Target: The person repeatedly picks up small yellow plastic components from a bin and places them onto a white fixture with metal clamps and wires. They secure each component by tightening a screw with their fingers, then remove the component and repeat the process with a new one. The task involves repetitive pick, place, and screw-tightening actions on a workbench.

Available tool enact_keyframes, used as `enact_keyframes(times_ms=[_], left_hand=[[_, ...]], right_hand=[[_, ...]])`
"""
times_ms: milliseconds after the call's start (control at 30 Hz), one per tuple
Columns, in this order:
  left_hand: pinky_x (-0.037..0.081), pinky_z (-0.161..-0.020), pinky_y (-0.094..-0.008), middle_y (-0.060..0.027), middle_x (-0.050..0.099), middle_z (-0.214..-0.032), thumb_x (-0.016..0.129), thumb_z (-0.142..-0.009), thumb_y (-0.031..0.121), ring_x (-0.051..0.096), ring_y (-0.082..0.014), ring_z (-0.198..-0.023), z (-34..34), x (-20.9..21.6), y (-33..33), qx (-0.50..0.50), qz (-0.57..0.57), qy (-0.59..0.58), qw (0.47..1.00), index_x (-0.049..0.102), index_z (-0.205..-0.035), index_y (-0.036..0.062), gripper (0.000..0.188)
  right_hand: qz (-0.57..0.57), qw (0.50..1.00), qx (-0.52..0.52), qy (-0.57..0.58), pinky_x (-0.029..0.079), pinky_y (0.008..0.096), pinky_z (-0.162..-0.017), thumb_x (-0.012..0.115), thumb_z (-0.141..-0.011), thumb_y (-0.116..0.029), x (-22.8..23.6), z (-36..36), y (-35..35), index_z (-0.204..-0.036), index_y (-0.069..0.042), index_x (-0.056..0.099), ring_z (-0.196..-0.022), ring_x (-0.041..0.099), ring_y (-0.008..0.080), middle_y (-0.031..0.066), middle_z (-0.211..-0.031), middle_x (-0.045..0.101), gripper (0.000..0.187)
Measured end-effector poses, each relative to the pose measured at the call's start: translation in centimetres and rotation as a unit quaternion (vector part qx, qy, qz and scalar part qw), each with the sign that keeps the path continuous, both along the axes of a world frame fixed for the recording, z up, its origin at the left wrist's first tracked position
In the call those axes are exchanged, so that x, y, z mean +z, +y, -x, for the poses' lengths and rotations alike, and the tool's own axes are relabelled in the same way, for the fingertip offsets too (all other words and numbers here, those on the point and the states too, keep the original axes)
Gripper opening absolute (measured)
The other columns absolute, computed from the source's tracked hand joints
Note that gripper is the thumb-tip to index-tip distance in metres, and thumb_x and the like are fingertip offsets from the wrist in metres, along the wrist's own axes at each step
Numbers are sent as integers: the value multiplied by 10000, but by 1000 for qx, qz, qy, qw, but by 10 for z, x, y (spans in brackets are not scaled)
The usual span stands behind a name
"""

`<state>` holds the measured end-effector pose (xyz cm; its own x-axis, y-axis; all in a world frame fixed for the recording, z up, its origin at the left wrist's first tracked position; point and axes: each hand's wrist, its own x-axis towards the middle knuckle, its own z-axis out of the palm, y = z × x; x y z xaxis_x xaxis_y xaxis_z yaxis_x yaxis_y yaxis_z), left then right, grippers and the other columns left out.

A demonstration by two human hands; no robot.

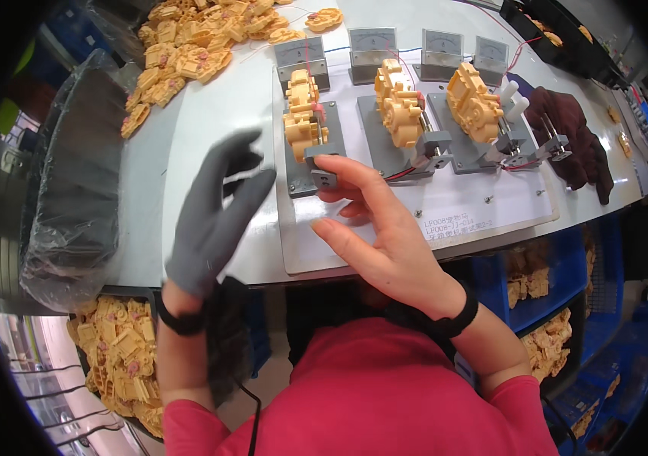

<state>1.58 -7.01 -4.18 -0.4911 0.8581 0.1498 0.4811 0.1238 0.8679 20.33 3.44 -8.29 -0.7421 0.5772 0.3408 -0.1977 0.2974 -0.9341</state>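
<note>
My left hand (214, 209), in a dark grey glove, is held over the bare table with its fingers apart and nothing in them. My bare right hand (388, 235) is at the leftmost test fixture; its index fingertip meets the grey clamp block (324, 178), while the thumb stays apart. On that fixture's grey plate sits a yellow plastic gearbox (303, 114) with pinkish-red parts. Two more yellow gearboxes, the middle one (398, 106) and the right one (474, 102), sit on similar fixtures with metal rods and clamps.
Behind the fixtures stand several analog meters (373, 55) with wires. A heap of yellow plastic parts (187, 49) covers the far left. Beside the table is a plastic-lined bin (73, 182). A dark cloth (571, 137) lies right; blue crates (544, 285) are below.
</note>
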Motion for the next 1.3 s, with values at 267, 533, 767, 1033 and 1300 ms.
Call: enact_keyframes(times_ms=[267,533,767,1033,1300], left_hand=[[548,-742,-281,-124,616,-1208,717,-849,253,648,-159,-911,17,41,87,-146,143,3,979,357,-1495,61,764],[597,-744,-350,-246,670,-1082,689,-726,240,722,-288,-844,2,48,96,-89,153,167,970,521,-1364,37,690],[597,-742,-348,-246,653,-1083,700,-724,240,718,-286,-814,8,45,83,-84,118,111,983,562,-1296,6,633],[567,-652,-293,-103,666,-903,697,-795,217,661,-153,-661,18,29,89,-118,43,133,983,561,-1181,8,459],[550,-864,-354,-94,624,-1136,759,-873,302,650,-193,-979,70,117,55,-28,-137,-2,990,340,-1436,20,756]], right_hand=[[-10,999,9,53,505,285,-784,727,-874,-103,-7,5,-2,-1177,-48,615,-897,624,163,65,-1061,629,328],[49,998,-8,31,488,291,-854,691,-860,-1,-17,-1,-3,-1214,-29,577,-948,603,155,57,-1093,606,372],[58,998,2,33,479,271,-869,664,-887,18,-14,1,-7,-1200,-20,572,-962,602,129,44,-1084,597,329],[75,996,-14,35,479,251,-817,659,-893,25,-13,4,-6,-1177,-9,593,-900,597,104,36,-1061,625,294],[-21,998,-31,58,498,281,-785,707,-864,-18,-17,5,5,-1162,-32,594,-844,605,142,63,-1072,635,319]])
